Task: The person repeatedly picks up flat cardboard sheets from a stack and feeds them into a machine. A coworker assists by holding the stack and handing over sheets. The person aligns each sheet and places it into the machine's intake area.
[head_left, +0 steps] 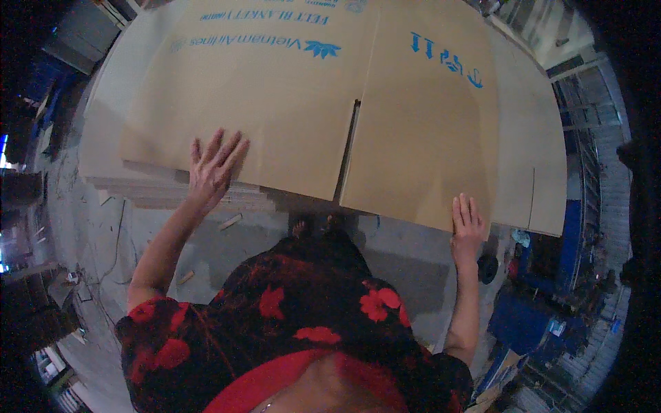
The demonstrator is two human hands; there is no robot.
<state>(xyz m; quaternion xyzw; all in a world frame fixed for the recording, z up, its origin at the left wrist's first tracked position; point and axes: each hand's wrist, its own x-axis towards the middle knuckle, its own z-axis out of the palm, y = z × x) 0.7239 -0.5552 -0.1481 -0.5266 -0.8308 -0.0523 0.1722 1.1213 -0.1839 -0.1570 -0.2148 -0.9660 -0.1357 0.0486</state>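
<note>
At my feet, above the concrete floor [413,255], my left hand [210,172] and right hand [467,224] lay open and flat on the near edge of the cardboard sheet [296,103] atop its stack [193,196], which looked light, stiff and bendy.

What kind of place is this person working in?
Probably a box workshop or warehouse. Both hands, left hand and right hand, rest flat on a big flattened cardboard box atop a stack of cardboard sheets, over a bare concrete floor.
</note>
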